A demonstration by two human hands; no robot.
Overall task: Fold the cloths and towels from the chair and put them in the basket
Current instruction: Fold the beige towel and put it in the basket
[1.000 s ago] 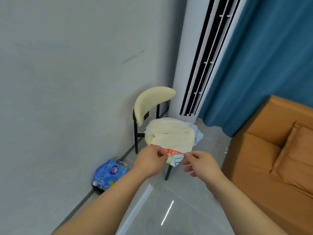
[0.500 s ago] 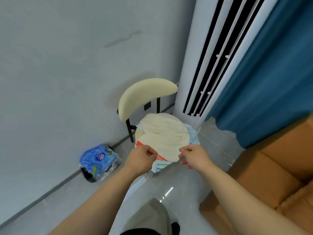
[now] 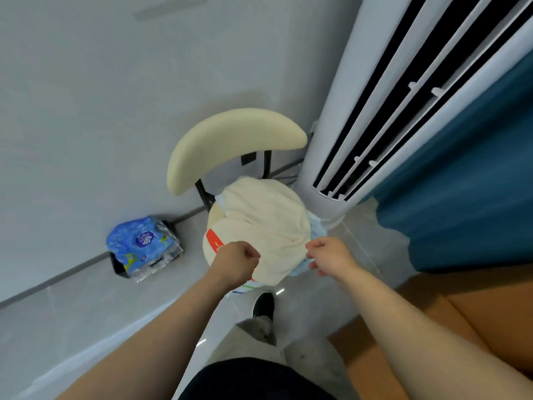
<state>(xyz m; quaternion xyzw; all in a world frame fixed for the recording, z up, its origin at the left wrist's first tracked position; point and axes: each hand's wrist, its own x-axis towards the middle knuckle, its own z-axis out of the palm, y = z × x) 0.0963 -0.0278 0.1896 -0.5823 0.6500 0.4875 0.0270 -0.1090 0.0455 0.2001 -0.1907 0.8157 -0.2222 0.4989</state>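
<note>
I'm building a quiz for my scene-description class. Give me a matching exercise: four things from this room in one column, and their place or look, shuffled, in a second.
1 cream towel
2 blue packet
3 curtain
4 air conditioner

A on the floor, left of the chair
B hanging at the far right
C standing upright, white with dark slats
D on the chair seat

Pairs: 1-D, 2-A, 3-B, 4-C

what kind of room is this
Probably a living room in a home: a tall floor-standing air conditioner stands in the corner beside a blue curtain, an orange sofa sits on the right, and a cream chair holds a pile of cloths.
</note>
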